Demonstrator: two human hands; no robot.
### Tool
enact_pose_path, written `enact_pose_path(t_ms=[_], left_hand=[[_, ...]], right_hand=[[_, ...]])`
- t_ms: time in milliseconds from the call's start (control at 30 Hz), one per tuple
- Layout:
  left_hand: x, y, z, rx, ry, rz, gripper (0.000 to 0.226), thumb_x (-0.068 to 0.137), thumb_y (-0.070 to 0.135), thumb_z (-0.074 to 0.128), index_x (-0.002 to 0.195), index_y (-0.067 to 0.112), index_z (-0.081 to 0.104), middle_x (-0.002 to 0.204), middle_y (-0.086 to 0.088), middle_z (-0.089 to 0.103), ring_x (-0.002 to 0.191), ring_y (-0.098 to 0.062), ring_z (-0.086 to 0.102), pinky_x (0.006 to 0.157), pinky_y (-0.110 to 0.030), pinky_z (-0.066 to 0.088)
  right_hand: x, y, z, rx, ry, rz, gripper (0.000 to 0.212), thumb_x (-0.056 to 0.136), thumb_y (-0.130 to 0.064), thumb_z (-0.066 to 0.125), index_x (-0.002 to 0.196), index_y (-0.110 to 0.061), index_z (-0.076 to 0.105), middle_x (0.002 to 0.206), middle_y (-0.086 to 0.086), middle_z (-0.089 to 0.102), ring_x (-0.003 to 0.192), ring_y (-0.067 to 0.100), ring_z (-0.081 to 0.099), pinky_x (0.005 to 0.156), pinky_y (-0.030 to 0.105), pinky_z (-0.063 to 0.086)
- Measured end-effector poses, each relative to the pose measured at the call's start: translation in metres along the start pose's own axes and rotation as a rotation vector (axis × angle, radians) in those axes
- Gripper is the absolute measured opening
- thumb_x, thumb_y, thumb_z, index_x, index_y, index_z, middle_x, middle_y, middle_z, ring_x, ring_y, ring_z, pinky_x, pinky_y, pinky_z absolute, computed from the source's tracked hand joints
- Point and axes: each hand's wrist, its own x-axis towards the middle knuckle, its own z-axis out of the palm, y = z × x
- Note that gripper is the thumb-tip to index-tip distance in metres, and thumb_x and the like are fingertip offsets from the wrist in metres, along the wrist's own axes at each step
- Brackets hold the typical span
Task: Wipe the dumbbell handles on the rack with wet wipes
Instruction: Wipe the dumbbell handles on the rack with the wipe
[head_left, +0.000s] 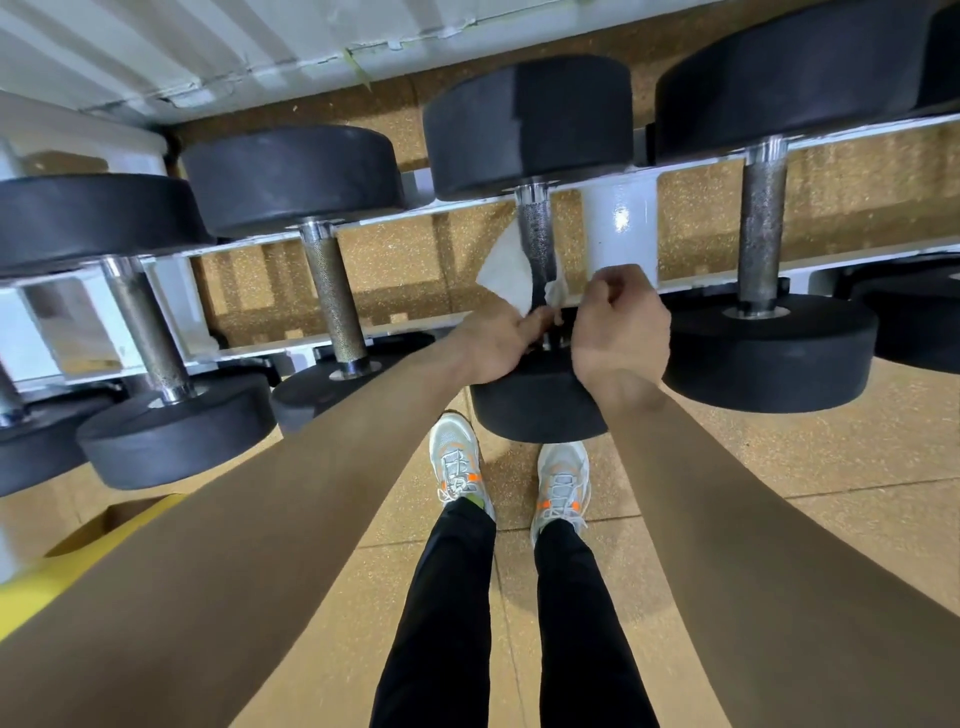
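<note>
Several black dumbbells lie across a white rack (618, 228). A white wet wipe (506, 273) is looped under the knurled steel handle (537, 234) of the middle dumbbell (530, 124). My left hand (493, 338) pinches one end of the wipe left of the handle. My right hand (618, 322) pinches the other end (556, 291) on the right side. Both hands sit just above that dumbbell's near head (535, 405).
Neighbouring dumbbell handles stand to the left (332, 296) and right (761, 234). A lower rack tier holds more dumbbells. A yellow object (62, 566) sits at the lower left. My feet in white sneakers (511, 483) stand on the speckled tan floor below the rack.
</note>
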Motion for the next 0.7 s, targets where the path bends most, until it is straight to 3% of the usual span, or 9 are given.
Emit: enact_pose_path(t_ms=[100,133,200,267,300,400,500,600,700], left_hand=[[-0.005,-0.004,-0.001,0.211,0.155,0.006,0.055,0.108,0.043,0.036,0.069,0.007,0.049,0.067,-0.008,0.050,0.070,-0.029,0.050,0.059,-0.031,0.026],[-0.006,-0.006,0.000,0.242,0.234,0.033,0.054,0.108,0.042,0.037,0.068,0.007,0.047,0.065,-0.006,0.045,0.068,-0.028,0.047,0.060,-0.029,0.026],[-0.011,-0.009,0.000,0.259,0.407,0.110,0.045,0.106,0.039,0.043,0.076,0.007,0.048,0.069,-0.006,0.047,0.069,-0.028,0.047,0.063,-0.031,0.029],[-0.013,-0.015,0.003,0.197,0.524,0.168,0.034,0.102,0.034,0.051,0.081,0.008,0.050,0.074,-0.010,0.055,0.070,-0.032,0.052,0.061,-0.036,0.034],[-0.014,-0.017,0.004,0.122,0.546,0.176,0.031,0.101,0.033,0.053,0.084,0.007,0.051,0.077,-0.012,0.059,0.072,-0.034,0.055,0.062,-0.039,0.040],[-0.015,-0.018,0.003,-0.008,0.545,0.129,0.030,0.104,0.035,0.048,0.088,0.009,0.049,0.077,-0.012,0.060,0.076,-0.036,0.056,0.068,-0.041,0.046],[-0.012,-0.020,0.000,0.091,0.443,0.010,0.031,0.107,0.036,0.039,0.091,0.012,0.049,0.085,-0.011,0.058,0.085,-0.036,0.058,0.071,-0.038,0.042],[-0.011,-0.018,-0.005,0.262,0.296,-0.020,0.031,0.109,0.036,0.035,0.098,0.013,0.052,0.092,-0.007,0.052,0.092,-0.032,0.056,0.074,-0.034,0.039],[-0.018,-0.008,-0.014,0.416,0.240,0.102,0.032,0.108,0.038,0.034,0.092,0.014,0.049,0.085,-0.005,0.049,0.087,-0.031,0.054,0.073,-0.036,0.041]], right_hand=[[0.010,-0.006,-0.005,-0.290,-0.320,-0.053,0.039,0.105,-0.040,0.034,0.136,-0.025,0.053,0.132,0.011,0.063,0.121,0.036,0.056,0.093,0.041,0.043],[0.014,-0.008,-0.007,-0.270,-0.404,-0.068,0.038,0.107,-0.041,0.032,0.131,-0.024,0.056,0.129,0.012,0.063,0.121,0.036,0.057,0.092,0.039,0.041],[0.022,-0.005,-0.011,-0.148,-0.476,-0.116,0.032,0.107,-0.041,0.038,0.100,-0.024,0.065,0.105,0.009,0.069,0.103,0.031,0.063,0.079,0.033,0.042],[0.031,0.001,-0.013,-0.098,-0.435,-0.166,0.030,0.104,-0.032,0.052,0.077,-0.023,0.060,0.081,0.003,0.067,0.084,0.024,0.066,0.066,0.030,0.042],[0.034,0.005,-0.013,-0.086,-0.410,-0.171,0.025,0.102,-0.028,0.058,0.076,-0.024,0.059,0.077,0.001,0.068,0.082,0.021,0.067,0.067,0.029,0.045],[0.039,0.011,-0.015,0.015,-0.322,-0.157,0.009,0.093,-0.021,0.073,0.093,-0.026,0.065,0.089,-0.002,0.071,0.087,0.014,0.069,0.081,0.022,0.051],[0.037,0.008,-0.022,0.098,-0.221,-0.163,0.014,0.085,-0.010,0.075,0.087,-0.023,0.069,0.078,-0.010,0.063,0.064,0.001,0.058,0.059,0.009,0.041],[0.032,0.003,-0.033,0.184,-0.282,-0.138,0.023,0.081,0.001,0.068,0.080,-0.023,0.068,0.068,-0.007,0.058,0.056,0.005,0.055,0.058,0.017,0.045],[0.027,-0.002,-0.036,0.171,-0.469,-0.116,0.024,0.084,0.004,0.066,0.080,-0.019,0.067,0.066,-0.002,0.063,0.059,0.011,0.060,0.067,0.027,0.052]])
